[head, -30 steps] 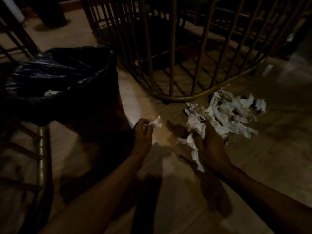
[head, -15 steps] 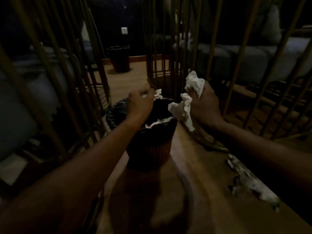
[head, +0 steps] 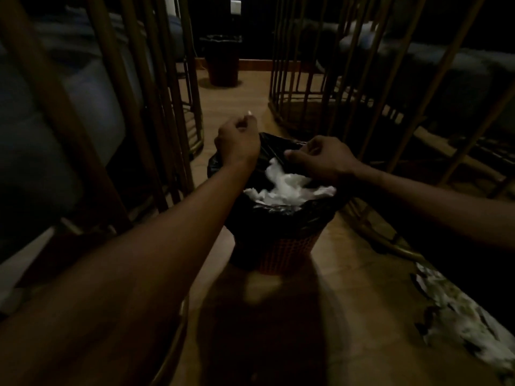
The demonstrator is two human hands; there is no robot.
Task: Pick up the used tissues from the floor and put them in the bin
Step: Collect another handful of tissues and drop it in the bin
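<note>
A small bin point(head: 287, 246) with a red mesh wall and a black liner stands on the wooden floor at centre. White crumpled tissues point(head: 287, 188) lie inside it, near the top. My left hand point(head: 237, 142) hovers over the bin's far left rim, fingers closed on a small scrap of tissue point(head: 249, 113) that pokes out above the knuckles. My right hand point(head: 320, 158) is over the bin's right side with fingers loosely spread and nothing in it; the tissues sit just below it. More used tissues point(head: 459, 324) lie on the floor at the lower right.
Rattan chair frames stand close on both sides: one at the left point(head: 156, 107), one at the right point(head: 334, 79). A second dark bin point(head: 223, 59) stands far back by the wall. The room is dim.
My right hand let go of its wad of tissues, which now lies in the bin. Both hands have come lower over the bin. My left hand still pinches its scrap.
</note>
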